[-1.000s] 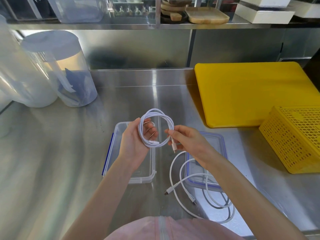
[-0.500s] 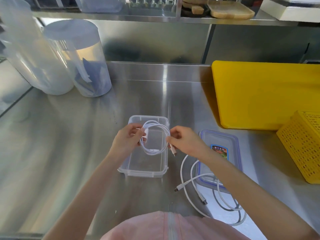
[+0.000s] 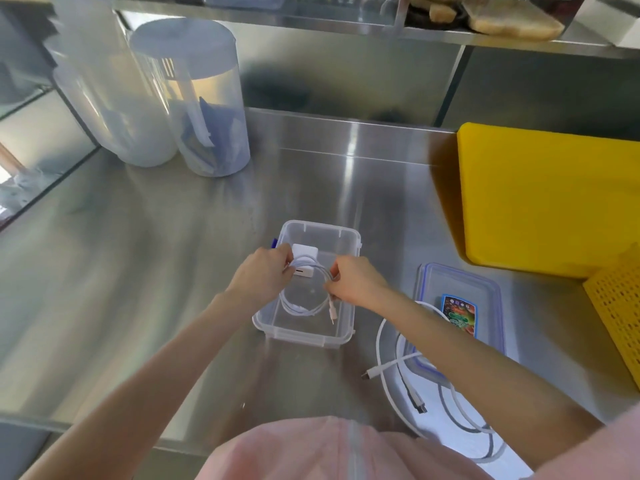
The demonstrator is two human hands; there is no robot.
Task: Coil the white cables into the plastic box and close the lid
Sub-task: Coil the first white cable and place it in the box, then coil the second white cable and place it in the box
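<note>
A clear plastic box (image 3: pixel 341 336) stands open on the steel counter in front of me. Inside it hangs a coiled white cable (image 3: pixel 304 308) with its plug dangling. My left hand (image 3: pixel 259 277) pinches the coil's left side and my right hand (image 3: pixel 356 282) pinches its right side, both over the box. A white adapter (image 3: pixel 304 252) lies in the box under my fingers. The box's lid (image 3: pixel 488 299), clear with a blue rim and a colourful label, rests flat to the right. A second white cable (image 3: pixel 391 370) sprawls loose over the lid's near end.
A yellow cutting board (image 3: pixel 550 199) and a yellow perforated basket (image 3: pixel 620 310) sit at the right. Two tall translucent canisters (image 3: pixel 194 98) stand at the back left. A steel shelf (image 3: pixel 346 26) with wooden boards runs overhead. The counter's front edge is near my body.
Both hands have lowered the coiled cable from above the counter down into the box. The camera has tilted further down. The loose cable and lid stayed put.
</note>
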